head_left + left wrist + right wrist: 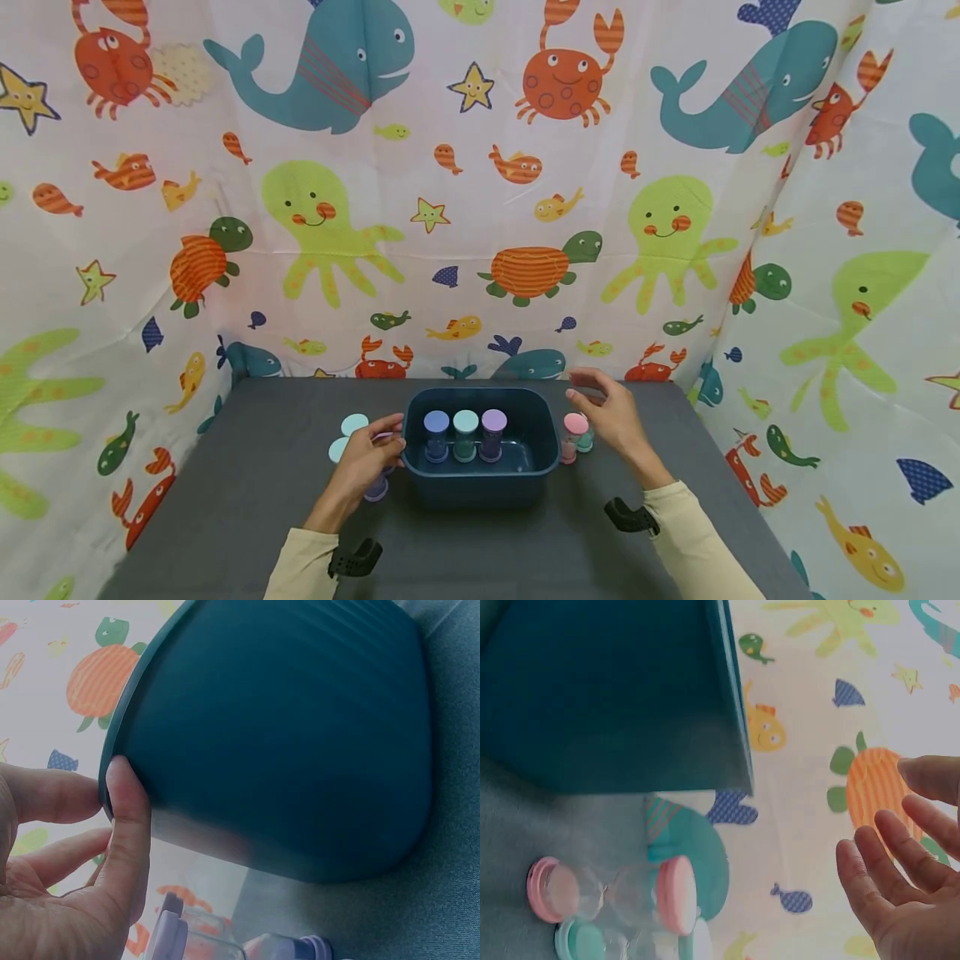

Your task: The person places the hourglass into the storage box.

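Note:
A dark blue plastic bin (480, 492) stands on the table, and inside it a blue sand timer (437, 436), a teal sand timer (465, 436) and a purple sand timer (492, 436) stand in a row. My left hand (362, 465) pinches the bin's left rim between thumb and fingers, the rim edge showing in the left wrist view. Off the bin's right side, my right hand (613, 417) hovers with loosely bent fingers, touching nothing. Below and left of it stand a pink sand timer (676, 895) and a green sand timer (581, 941), close together.
Left of the bin are more sand timers, partly behind my left hand: teal-topped ones (355, 424) and a purple one (377, 487). A grey cloth (247, 483) covers the table. Behind and along the sides hangs a sea-animal curtain (480, 208).

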A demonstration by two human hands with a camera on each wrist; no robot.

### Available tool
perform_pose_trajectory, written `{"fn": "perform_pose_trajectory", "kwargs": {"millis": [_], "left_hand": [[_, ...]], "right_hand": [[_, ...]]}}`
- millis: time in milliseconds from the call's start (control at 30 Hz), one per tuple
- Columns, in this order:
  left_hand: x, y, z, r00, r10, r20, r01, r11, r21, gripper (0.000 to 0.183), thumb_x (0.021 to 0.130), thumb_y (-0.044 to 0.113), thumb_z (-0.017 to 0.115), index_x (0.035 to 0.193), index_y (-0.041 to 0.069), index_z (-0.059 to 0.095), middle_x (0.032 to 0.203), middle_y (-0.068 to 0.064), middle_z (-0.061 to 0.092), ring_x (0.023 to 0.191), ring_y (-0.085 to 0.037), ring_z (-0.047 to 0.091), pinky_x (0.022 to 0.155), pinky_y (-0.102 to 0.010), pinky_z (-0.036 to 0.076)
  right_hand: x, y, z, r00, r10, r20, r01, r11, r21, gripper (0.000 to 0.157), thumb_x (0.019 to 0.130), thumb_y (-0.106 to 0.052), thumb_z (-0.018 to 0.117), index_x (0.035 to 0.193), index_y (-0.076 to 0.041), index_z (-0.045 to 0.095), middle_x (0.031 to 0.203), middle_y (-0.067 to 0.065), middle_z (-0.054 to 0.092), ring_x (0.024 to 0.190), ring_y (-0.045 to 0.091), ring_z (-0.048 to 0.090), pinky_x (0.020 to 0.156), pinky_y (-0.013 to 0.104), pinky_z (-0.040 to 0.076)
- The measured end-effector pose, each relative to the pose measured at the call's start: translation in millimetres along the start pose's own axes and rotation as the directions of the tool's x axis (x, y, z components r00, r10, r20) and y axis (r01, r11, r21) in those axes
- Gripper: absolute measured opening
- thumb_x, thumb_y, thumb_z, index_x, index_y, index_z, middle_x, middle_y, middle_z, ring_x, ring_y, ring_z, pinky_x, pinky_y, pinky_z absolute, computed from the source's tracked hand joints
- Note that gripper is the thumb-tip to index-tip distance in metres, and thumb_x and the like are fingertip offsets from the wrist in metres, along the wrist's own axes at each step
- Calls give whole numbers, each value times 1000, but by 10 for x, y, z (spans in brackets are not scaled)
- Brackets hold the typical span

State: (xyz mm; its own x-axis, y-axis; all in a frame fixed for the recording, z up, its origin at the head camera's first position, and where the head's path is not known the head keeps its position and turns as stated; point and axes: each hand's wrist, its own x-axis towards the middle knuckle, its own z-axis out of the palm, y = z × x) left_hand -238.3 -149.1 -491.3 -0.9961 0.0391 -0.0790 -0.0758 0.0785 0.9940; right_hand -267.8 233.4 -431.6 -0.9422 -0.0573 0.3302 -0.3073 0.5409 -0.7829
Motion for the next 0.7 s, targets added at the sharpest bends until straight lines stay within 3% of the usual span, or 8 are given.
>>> {"fn": "perform_pose_trajectory", "kwargs": {"millis": [267,433,700], "left_hand": [[-7,-4,-6,1000,1,-4,-1,1000,18,46,93,1,60,138,1,52,131,-23,55,93,-18,60,71,-26,58],[-10,-3,-8,1000,-4,-3,4,1000,7,46,93,2,61,138,2,52,131,-22,55,96,-21,61,70,-25,58],[-8,-13,-17,1000,1,-8,-1,1000,11,46,93,2,61,138,2,52,131,-22,55,95,-20,61,70,-25,58]], "right_hand": [[-24,224,-127,999,16,-28,-15,1000,20,41,94,-29,66,130,-9,60,129,14,63,120,30,59,101,52,48],[-28,381,-197,999,31,-37,-30,999,13,45,95,-30,65,132,-7,57,132,16,60,124,31,55,103,53,46],[-23,637,-252,997,65,30,-65,998,-2,53,96,-30,63,139,-4,50,140,21,53,131,38,48,104,58,43]]}}
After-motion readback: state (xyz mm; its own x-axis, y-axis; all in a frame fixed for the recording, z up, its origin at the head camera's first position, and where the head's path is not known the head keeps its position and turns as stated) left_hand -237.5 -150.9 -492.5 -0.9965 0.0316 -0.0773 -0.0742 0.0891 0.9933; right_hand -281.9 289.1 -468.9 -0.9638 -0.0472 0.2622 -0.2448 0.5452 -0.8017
